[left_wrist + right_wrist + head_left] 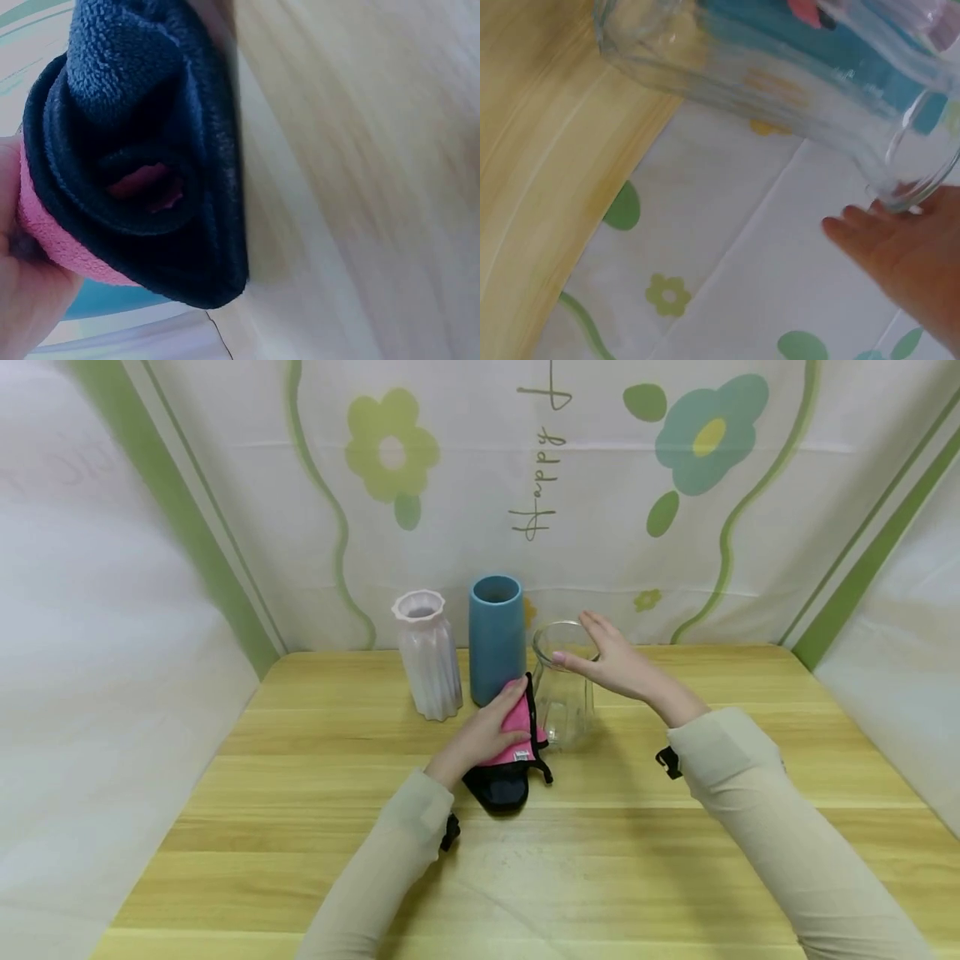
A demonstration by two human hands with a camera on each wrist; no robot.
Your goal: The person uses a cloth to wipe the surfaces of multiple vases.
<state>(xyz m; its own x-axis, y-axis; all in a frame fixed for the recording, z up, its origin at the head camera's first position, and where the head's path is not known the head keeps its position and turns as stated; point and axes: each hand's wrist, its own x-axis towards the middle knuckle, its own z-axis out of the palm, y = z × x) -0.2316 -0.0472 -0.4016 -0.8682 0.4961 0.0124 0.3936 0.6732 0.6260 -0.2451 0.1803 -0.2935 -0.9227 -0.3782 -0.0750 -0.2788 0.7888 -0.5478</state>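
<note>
My left hand (483, 735) grips a folded pink cloth (517, 722) with black edging and a dark underside, low over the table in front of the blue vase. In the left wrist view the dark fuzzy lining of the cloth (124, 71) is rolled into a loop, the fingers mostly hidden behind it. A clear glass vase (566, 718) stands just right of the cloth. My right hand (618, 664) is at its rim with thumb and fingers spread across the mouth. From the right wrist, those fingers look fairly straight beside the glass rim (911, 199).
Behind the cloth stands a tall blue vase (497, 639), with a pale fluted vase (431, 660) to its left. All are on a wood-grain table (315, 860). A floral curtain (465, 543) hangs along the table's back edge, and white fabric flanks both sides.
</note>
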